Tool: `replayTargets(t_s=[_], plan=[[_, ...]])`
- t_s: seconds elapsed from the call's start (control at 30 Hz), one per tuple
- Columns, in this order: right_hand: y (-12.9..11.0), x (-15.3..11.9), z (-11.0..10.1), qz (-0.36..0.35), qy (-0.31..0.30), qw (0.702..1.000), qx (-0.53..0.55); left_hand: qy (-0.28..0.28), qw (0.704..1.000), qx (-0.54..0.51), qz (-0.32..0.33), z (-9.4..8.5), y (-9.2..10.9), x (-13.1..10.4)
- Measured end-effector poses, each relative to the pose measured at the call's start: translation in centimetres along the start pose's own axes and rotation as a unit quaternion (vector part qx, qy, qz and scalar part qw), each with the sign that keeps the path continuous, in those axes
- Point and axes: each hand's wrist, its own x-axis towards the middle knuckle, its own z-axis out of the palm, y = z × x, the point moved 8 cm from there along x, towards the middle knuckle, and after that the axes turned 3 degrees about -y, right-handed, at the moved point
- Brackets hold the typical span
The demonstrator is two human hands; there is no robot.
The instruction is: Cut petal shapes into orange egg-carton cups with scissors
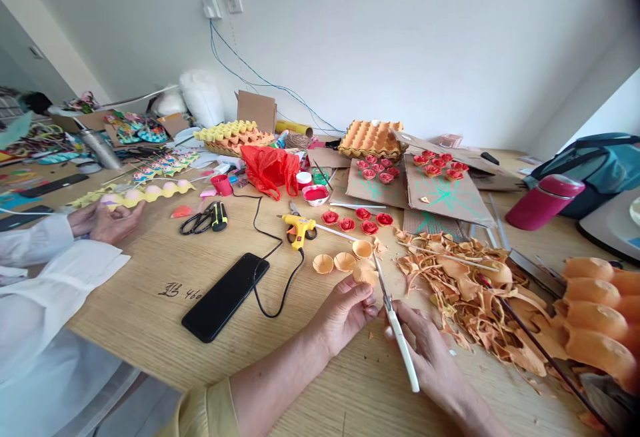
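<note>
Pale wall (400,44) is rising behind the far edge of a wooden worktop (135,310). Toward its near edge, my left hand (350,310) is pinching an orange cup (365,273) between thumb and fingers, and my right hand (425,344) is gripping white-handled scissors (401,347), their blades pointing up just beside the cup's right side; whether they are touching it, I cannot tell. Just beyond, toward the far edge, three loose cups (344,262) are sitting unpainted, thin dark lines, probably slits, showing in some. Farther on, five red roses (369,227) are lying loose, and more are resting on cardboard sheets (465,207), so one batch is looking finished. Toward the right edge, trimmings (475,297) are lying heaped, and beside them an orange egg tray (597,297) is showing whole cups, so I am judging that plenty is remaining uncut. Red paint (315,194) is standing farther back, with a yellow glue gun (301,226) lying nearer me. At the left edge, a co-worker's hands (117,224) are holding a yellow tray strip (160,192).
</note>
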Motion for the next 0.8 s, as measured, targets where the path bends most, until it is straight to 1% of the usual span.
replayTargets(t_s=[0.13, 0.4, 0.53, 0.8], plan=[[0.4, -0.1, 0.1, -0.007, 0.001, 1.0, -0.001, -0.006, 0.999, 0.032, 0.002, 0.1, 0.0, 0.0], [0.8, -0.2, 0.1, -0.022, -0.007, 0.999, 0.028, 0.011, 0.995, 0.101, 0.014, 0.5, 0.4, -0.3], [0.6, -0.2, -0.1, -0.041, -0.007, 0.999, 0.02, -0.01, 0.992, 0.125, 0.015, 1.1, 0.3, -0.4], [0.4, -0.1, -0.1, -0.063, -0.012, 0.998, 0.001, -0.003, 0.991, 0.13, 0.001, 0.2, -0.3, -0.2]])
